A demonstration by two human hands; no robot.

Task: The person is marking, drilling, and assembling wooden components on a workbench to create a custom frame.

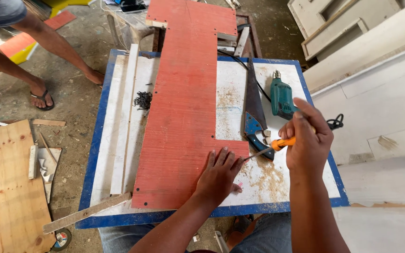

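A long red board [183, 107] with a stepped outline lies on a white worktable with a blue rim [92, 154]. My left hand [219, 175] rests flat on the board's near right corner, fingers spread. My right hand [308, 138] grips a screwdriver with an orange handle [282, 143]; its metal shaft points left and down, with the tip close to my left fingertips at the board's edge. A handsaw with a blue handle [254, 110] lies just beyond the screwdriver. A teal power drill [282, 96] lies to the right of the saw.
A pile of dark screws [142, 100] and white strips [125, 117] sit left of the board. Sawdust covers the table near my hands. Another person's legs in sandals [43, 98] stand at the far left. Plywood [5, 187] lies on the floor; white panels [380, 93] lean at right.
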